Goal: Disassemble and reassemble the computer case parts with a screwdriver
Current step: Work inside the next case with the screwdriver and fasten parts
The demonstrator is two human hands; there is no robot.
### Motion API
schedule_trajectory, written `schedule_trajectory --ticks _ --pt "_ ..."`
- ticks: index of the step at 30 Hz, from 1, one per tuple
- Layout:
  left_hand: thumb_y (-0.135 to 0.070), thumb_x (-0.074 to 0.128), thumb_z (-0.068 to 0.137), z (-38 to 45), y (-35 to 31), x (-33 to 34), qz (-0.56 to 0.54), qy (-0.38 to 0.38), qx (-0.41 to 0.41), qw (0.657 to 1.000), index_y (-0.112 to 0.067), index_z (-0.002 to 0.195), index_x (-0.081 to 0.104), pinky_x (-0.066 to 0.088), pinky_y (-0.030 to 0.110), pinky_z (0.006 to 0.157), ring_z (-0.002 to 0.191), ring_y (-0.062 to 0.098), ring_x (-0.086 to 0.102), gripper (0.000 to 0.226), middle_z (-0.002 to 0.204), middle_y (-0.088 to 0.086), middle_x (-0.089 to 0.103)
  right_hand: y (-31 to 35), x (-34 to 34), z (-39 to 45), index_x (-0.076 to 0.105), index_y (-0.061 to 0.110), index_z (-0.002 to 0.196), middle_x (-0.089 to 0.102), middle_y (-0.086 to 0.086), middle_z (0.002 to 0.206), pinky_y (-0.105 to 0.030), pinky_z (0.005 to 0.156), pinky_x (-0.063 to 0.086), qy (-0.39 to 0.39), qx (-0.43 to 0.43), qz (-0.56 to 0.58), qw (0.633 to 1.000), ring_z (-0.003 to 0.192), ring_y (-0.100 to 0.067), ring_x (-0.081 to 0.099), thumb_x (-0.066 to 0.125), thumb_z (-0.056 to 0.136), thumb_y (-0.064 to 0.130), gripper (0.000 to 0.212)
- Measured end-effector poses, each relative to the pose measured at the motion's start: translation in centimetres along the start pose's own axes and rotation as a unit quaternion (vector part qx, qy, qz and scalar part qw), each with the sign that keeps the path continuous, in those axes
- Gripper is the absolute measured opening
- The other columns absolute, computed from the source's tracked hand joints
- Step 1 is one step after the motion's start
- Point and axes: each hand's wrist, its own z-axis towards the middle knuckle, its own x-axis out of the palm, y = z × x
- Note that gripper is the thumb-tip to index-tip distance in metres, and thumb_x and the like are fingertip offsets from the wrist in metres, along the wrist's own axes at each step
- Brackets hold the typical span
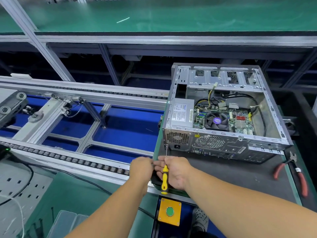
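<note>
- Right hand grips yellow-handled screwdriver, shaft tip at the rear left corner of the computer case.
- Left hand beside it, fingers curled; contents hidden, can't tell.
- Case open-sided on dark mat, power supply and motherboard fan exposed.
- Red-handled pliers right of case.
</note>
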Motion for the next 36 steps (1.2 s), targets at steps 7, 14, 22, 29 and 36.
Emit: schedule_trajectory --ticks 7,14,22,29,36 --pt "-0.053 0.047 0.104 -5.9 4.8 -1.3 -0.046 0.221 -0.117 0.967 -0.006 0.096 0.066 0.025 0.025 0.042 0.047 0.017 0.042 0.051 0.067 0.015 0.06 -0.9 0.0 0.2 0.063 0.005 0.112 0.075 -0.015 0.085 -0.038 0.072 0.054 0.026 0.007 0.115 0.993 0.077 -0.026 0.068 0.033 0.113 0.016 0.032" --pt "-0.024 0.066 0.099 -6.4 6.0 -0.5 -0.035 0.159 -0.011 0.987 -0.013 0.091 0.058 0.034 0.025 0.048 0.049 0.014 0.043 0.016 0.062 0.005 0.06 -0.5 -0.7 1.0 0.061 0.0 0.114 0.073 -0.016 0.082 -0.04 0.067 0.064 -0.017 -0.086 -0.049 0.995 0.071 -0.028 0.074 0.067 0.101 0.018 0.023" --pt "-0.044 0.067 0.096 -7.0 6.0 0.7 -0.107 0.173 -0.057 0.977 -0.014 0.096 0.059 0.027 0.026 0.046 0.049 0.013 0.038 0.032 0.064 0.005 0.055 0.0 -1.1 1.8 0.065 -0.003 0.109 0.078 -0.013 0.08 -0.035 0.061 0.061 -0.024 -0.101 -0.11 0.988 0.068 -0.025 0.076 0.052 0.109 0.016 0.023" --pt "-0.026 0.056 0.104 -7.3 6.6 1.4 -0.157 0.154 -0.047 0.974 -0.009 0.102 0.062 0.027 0.023 0.045 0.05 0.011 0.037 0.018 0.063 0.003 0.053 0.2 -2.3 2.2 0.064 0.001 0.113 0.077 -0.015 0.087 -0.044 0.073 0.064 0.009 -0.09 -0.117 0.989 0.076 -0.029 0.076 0.066 0.102 0.024 0.026" --pt "-0.042 0.068 0.096 -7.8 5.7 1.4 -0.21 0.176 -0.078 0.959 -0.013 0.1 0.057 0.024 0.024 0.045 0.05 0.012 0.034 0.032 0.064 0.004 0.05 0.1 -1.7 2.5 0.066 0.0 0.107 0.078 -0.016 0.083 -0.038 0.066 0.064 0.006 -0.081 -0.095 0.992 0.071 -0.027 0.076 0.055 0.107 0.02 0.023"
